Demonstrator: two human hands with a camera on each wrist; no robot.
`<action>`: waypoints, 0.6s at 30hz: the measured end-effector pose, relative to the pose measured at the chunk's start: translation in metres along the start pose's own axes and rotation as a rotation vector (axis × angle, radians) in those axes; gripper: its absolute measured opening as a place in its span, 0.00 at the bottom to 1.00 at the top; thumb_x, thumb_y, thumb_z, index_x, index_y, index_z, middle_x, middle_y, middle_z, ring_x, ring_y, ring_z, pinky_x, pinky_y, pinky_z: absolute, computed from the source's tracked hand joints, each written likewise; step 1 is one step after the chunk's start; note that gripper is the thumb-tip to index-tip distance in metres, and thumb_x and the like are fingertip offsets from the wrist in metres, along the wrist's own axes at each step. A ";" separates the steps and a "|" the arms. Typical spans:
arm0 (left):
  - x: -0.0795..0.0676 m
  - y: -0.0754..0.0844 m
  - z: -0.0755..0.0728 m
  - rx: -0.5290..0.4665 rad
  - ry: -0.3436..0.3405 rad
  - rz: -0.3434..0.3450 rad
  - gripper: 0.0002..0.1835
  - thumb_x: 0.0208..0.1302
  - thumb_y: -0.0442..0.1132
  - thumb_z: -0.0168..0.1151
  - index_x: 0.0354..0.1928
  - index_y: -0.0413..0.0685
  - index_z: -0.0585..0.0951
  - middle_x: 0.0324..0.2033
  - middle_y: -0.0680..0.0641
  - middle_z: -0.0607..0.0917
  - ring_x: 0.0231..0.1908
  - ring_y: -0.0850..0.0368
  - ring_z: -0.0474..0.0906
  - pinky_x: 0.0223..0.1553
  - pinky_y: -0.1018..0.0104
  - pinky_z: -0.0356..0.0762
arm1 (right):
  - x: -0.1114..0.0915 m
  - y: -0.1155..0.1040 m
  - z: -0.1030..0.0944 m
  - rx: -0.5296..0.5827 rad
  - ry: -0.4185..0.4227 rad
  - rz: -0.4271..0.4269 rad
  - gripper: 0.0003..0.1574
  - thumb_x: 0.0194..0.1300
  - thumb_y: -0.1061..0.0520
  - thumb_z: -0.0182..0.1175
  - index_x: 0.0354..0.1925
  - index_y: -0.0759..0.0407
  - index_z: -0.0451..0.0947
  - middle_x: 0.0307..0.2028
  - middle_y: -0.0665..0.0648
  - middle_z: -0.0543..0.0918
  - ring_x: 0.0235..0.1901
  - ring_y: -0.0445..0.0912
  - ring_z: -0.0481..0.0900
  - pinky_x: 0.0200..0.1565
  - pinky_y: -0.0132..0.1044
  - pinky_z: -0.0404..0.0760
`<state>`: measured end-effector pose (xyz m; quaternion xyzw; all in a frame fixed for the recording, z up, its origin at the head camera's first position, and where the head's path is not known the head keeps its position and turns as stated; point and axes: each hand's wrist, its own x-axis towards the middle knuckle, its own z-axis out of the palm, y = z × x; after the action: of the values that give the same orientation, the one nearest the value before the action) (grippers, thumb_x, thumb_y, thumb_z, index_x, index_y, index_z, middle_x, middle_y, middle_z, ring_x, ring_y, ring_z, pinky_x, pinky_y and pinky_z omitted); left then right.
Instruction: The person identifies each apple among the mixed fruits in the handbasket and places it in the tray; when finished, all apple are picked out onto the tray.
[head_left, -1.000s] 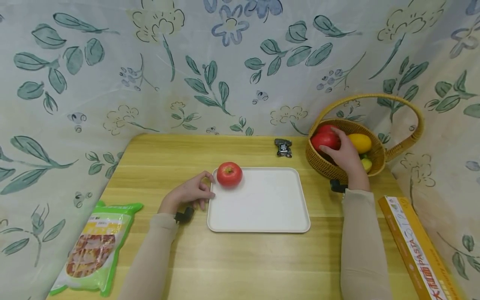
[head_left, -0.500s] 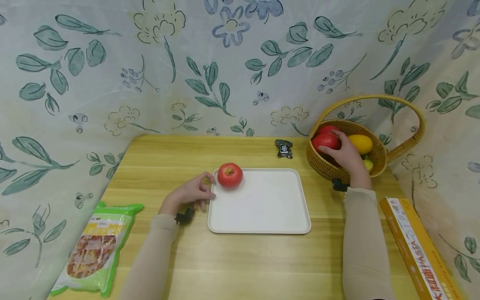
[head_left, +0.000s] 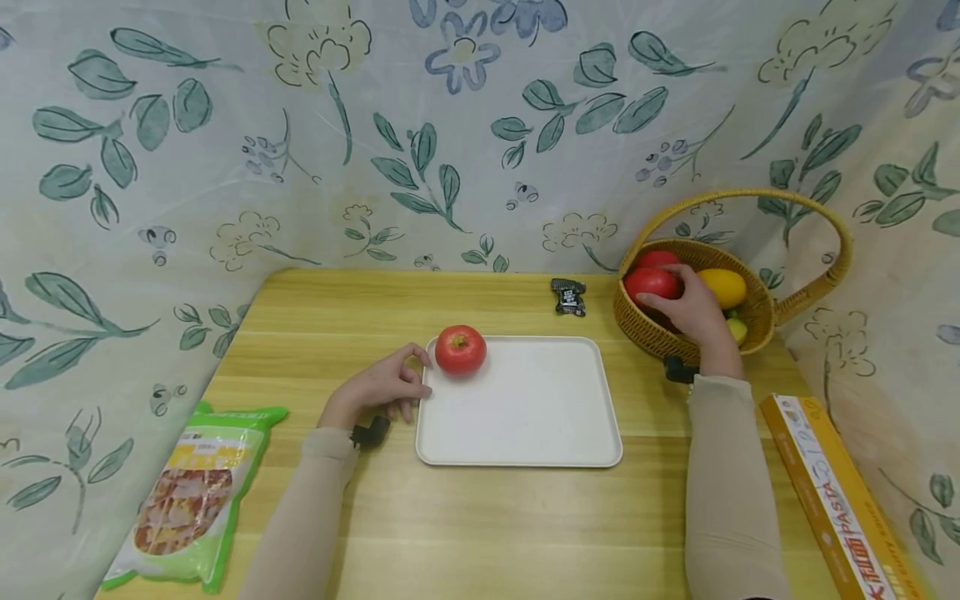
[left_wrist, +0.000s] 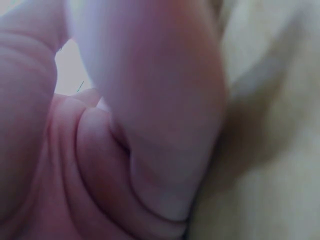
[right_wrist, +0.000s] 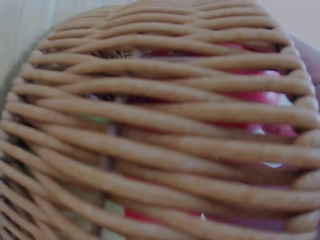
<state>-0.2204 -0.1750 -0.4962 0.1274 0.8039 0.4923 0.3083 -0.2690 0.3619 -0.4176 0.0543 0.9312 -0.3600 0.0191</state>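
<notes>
My left hand (head_left: 384, 384) rests on the table at the left edge of a white tray (head_left: 517, 417), with bent index finger and thumb tip touching the rim, apart from each other. A red apple (head_left: 461, 350) sits in the tray's far left corner. On the right, my right hand (head_left: 697, 310) reaches into a wicker basket (head_left: 637, 327). Its thumb and fingers curl round a round red fruit that looks like an apple (head_left: 651, 283). Behind that fruit shows another red one (head_left: 660, 257). The basket's weave fills the right wrist view and hides most of the grip.
A yellow fruit (head_left: 722, 287) and a smaller yellow-green one (head_left: 737, 331) lie in the basket, under its tall arched handle (head_left: 750, 192). A small black packet (head_left: 568, 297) lies behind the tray. A green-edged food bag (head_left: 187, 500) is at left, a pasta box (head_left: 832, 492) at right.
The right hand's fingers have shifted very slightly on the red fruit in the basket. The left hand, the tray and the apple on it stay where they were.
</notes>
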 end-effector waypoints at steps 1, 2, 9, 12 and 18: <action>0.000 0.000 0.000 0.000 -0.001 0.000 0.29 0.68 0.44 0.73 0.64 0.51 0.67 0.30 0.45 0.86 0.19 0.55 0.83 0.20 0.67 0.79 | 0.000 0.000 0.000 0.003 0.007 -0.004 0.67 0.68 0.27 0.66 0.83 0.60 0.47 0.80 0.75 0.57 0.73 0.73 0.61 0.74 0.74 0.61; 0.000 0.000 0.000 0.002 0.000 0.001 0.29 0.68 0.44 0.73 0.64 0.50 0.67 0.30 0.45 0.86 0.19 0.55 0.83 0.20 0.67 0.79 | -0.001 0.000 0.001 0.008 0.015 -0.007 0.66 0.67 0.28 0.67 0.83 0.59 0.48 0.80 0.74 0.57 0.73 0.73 0.61 0.74 0.74 0.61; 0.001 0.000 0.000 0.004 0.000 -0.001 0.30 0.68 0.44 0.73 0.64 0.51 0.67 0.30 0.45 0.86 0.19 0.55 0.83 0.19 0.67 0.79 | -0.004 -0.003 0.003 0.072 0.078 -0.017 0.64 0.65 0.29 0.70 0.82 0.53 0.50 0.81 0.70 0.58 0.74 0.71 0.59 0.74 0.75 0.61; 0.001 0.001 0.000 0.000 -0.002 0.000 0.30 0.68 0.44 0.73 0.64 0.50 0.67 0.30 0.45 0.86 0.19 0.55 0.83 0.19 0.67 0.79 | -0.007 -0.006 0.003 0.126 0.124 -0.027 0.61 0.65 0.32 0.71 0.81 0.52 0.51 0.81 0.68 0.57 0.73 0.70 0.60 0.74 0.74 0.63; 0.000 0.001 0.000 0.005 0.001 -0.002 0.30 0.68 0.45 0.73 0.63 0.51 0.67 0.30 0.45 0.86 0.19 0.55 0.83 0.19 0.67 0.80 | -0.015 -0.013 0.004 0.243 0.184 -0.026 0.57 0.66 0.40 0.74 0.80 0.50 0.53 0.83 0.63 0.54 0.74 0.68 0.62 0.75 0.68 0.67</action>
<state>-0.2209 -0.1749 -0.4956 0.1271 0.8055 0.4900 0.3081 -0.2555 0.3485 -0.4108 0.0768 0.8793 -0.4636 -0.0776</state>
